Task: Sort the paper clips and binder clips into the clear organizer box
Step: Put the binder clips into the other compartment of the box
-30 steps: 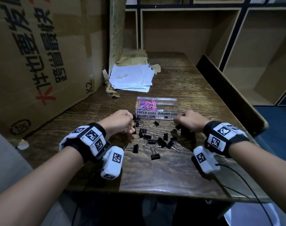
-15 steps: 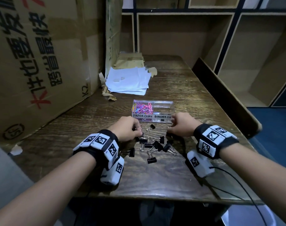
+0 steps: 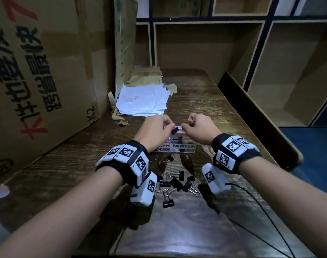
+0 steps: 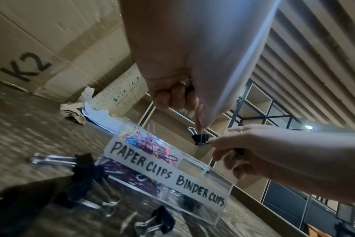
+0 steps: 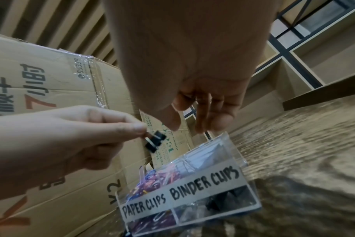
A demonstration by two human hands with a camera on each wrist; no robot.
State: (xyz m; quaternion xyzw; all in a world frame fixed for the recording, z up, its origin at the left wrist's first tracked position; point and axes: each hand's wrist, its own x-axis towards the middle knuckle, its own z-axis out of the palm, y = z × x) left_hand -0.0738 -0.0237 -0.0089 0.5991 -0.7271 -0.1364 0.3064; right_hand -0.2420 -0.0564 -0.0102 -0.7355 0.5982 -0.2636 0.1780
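Observation:
The clear organizer box [image 3: 183, 146] [image 4: 168, 173] [image 5: 182, 200] stands mid-table with the labels PAPER CLIPS and BINDER CLIPS. Coloured paper clips [image 4: 150, 144] [image 5: 152, 176] fill its left compartment. My left hand [image 3: 170, 127] [image 4: 201, 126] [image 5: 140, 128] pinches a black binder clip [image 3: 175, 129] [image 4: 201, 138] [image 5: 154, 141] by its wire handle above the box. Something dark and metallic shows inside its curled fingers. My right hand [image 3: 185, 127] [image 5: 188, 126] [image 4: 213, 144] hovers over the binder clip side, fingers pointing down with nothing between them. A black clip [image 5: 213, 206] lies in that compartment. Several loose binder clips [image 3: 175, 183] [image 4: 81, 168] lie in front of the box.
A large cardboard box [image 3: 37, 81] walls off the left side. A stack of white paper [image 3: 144, 101] lies behind the organizer. A dark raised board [image 3: 252, 118] runs along the table's right edge, with wooden shelves [image 3: 205, 49] beyond. A black cable [image 3: 261, 220] trails from my right wrist.
Both hands have lifted from the clip pile on the table to above the organizer box. The left hand now carries a black binder clip.

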